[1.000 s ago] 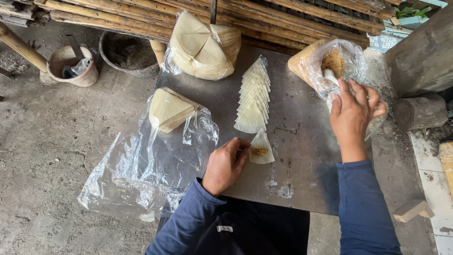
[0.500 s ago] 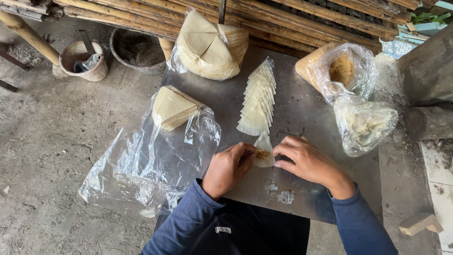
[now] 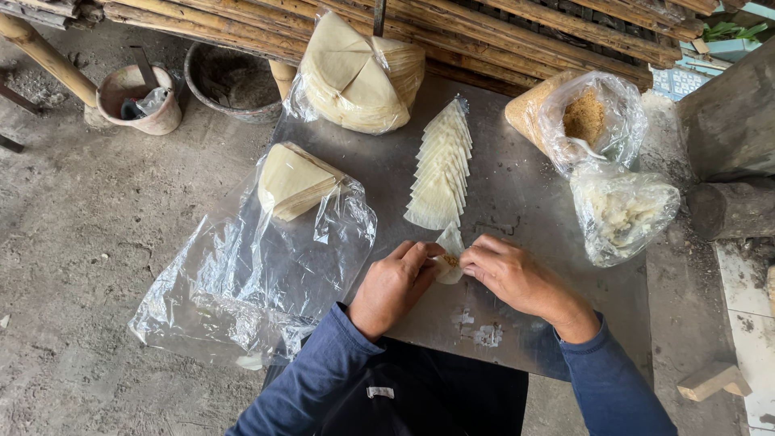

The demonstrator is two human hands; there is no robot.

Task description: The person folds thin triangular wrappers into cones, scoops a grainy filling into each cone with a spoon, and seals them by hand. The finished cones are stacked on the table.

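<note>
Wrapper (image 3: pixel 450 257): a pale, thin triangular sheet with a small dab of brownish filling on it, lying on the grey metal surface (image 3: pixel 525 202) directly in front of the person, at the near edge of the working area. It sits between the two hands, both touching it. Its point aims away from the body, toward the fanned row of wrappers (image 3: pixel 441 168) just beyond it, so the long axis runs roughly near-to-far.

Left hand (image 3: pixel 395 284): closed narrowly, fingertips pinching the wrapper's left edge. Right hand (image 3: pixel 513 273): fingers curled in, tips meeting the wrapper's right edge at the filling. Both hands are about equally near; neither has to reach. The fingers cover the wrapper's lower half, so whether any fold is already made cannot be told, and the amount of filling is mostly hidden.

Surroundings: to the left, a wedge-shaped stack of sheets (image 3: pixel 292 181) lies on an opened clear plastic bag (image 3: pixel 242 282) that hangs over the surface's left edge. Far left corner, a larger bagged bundle of sheets (image 3: pixel 355 74). To the right, well apart from the hands, a bag of brown crumbly filling (image 3: pixel 583 117) and below it a bag of whitish material (image 3: pixel 623 211); the contents of the latter are hard to make out through the plastic. On the floor at upper left, a small pot (image 3: pixel 137 97) and a dark basin (image 3: pixel 234 81), partly cut off by bamboo poles (image 3: pixel 517 32).
</note>
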